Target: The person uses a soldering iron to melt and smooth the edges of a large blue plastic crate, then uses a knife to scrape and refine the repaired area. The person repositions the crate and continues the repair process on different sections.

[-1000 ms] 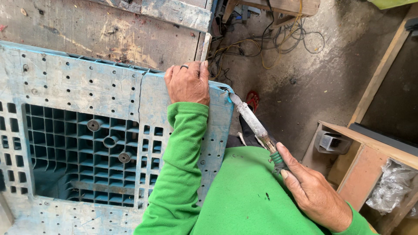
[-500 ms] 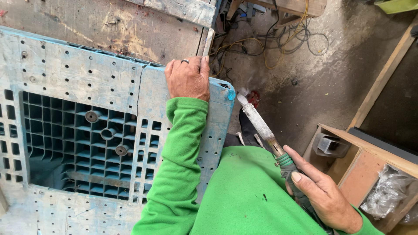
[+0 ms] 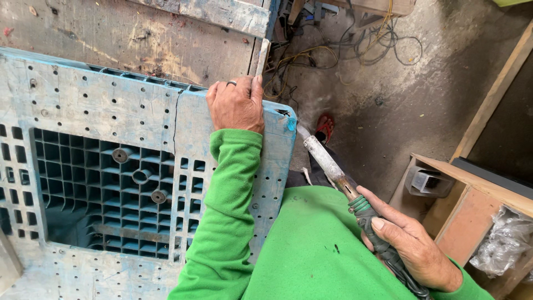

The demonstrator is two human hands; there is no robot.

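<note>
Soldering iron (image 3: 333,169) beside cracked blue pallet (image 3: 111,116)

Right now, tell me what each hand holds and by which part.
The right hand grips a soldering iron by its dark handle. The left hand pinches a thin pale strip at its lower end, resting on the blue plastic pallet.

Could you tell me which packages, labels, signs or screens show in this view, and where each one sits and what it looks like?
No labels, signs or screens show.
Clear plastic bag: crumpled, greyish, at the right edge inside an open wooden box; contents cannot be told.
Small grey boxy casing: on the floor by that wooden box, right of the tool in the right hand.
</note>
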